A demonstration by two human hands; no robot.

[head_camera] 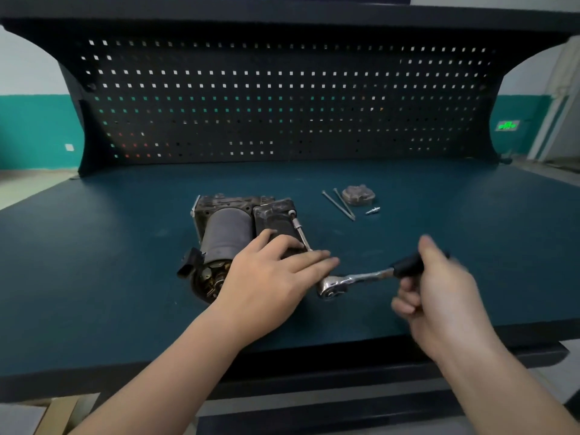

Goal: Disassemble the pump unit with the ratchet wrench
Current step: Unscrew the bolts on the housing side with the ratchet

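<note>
Workbench (125,233): left hand (270,277) flat on pump unit (232,233); right hand (439,296) fingers clamped on ratchet wrench (354,279) (blurred).

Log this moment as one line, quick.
left hand: flat on pump unit | right hand: grips ratchet wrench handle | extension on pump bolt | removed: two long bolts, cover

I see a glossy chromed metal ratchet wrench (342,282) with matt black grip, and a matt teal counter (125,246).
</note>
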